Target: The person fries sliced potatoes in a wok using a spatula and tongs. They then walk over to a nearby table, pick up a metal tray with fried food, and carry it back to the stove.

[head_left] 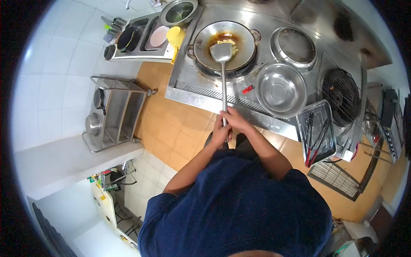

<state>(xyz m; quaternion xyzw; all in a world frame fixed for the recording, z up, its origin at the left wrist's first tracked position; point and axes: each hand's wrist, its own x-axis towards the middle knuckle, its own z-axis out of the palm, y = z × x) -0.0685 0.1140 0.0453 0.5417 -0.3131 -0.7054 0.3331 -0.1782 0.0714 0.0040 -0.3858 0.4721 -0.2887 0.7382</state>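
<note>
So your grip is closed on the spatula (224,88) with both hands: left hand (220,134) down near the butt end, right hand (234,119) just above it. That thing looks like all metal, so I'd guess it's stiff, hard to break and a bit blade-heavy on that long handle. Probably slick if grease gets on it, too. Low on the handle is the spot to hold, well clear of the heat imo.

Your forearms angle in from about 7 and 5 o'clock, elbows bent and out, hands stacked right in front of your belly. The handle runs to 12 o'clock, blade over the wok (205,36) right beside some pale strips (234,48); can't tell if it's touching metal. Steel bowl (281,91) sits at 2 o'clock on the worktop (184,75).
</note>
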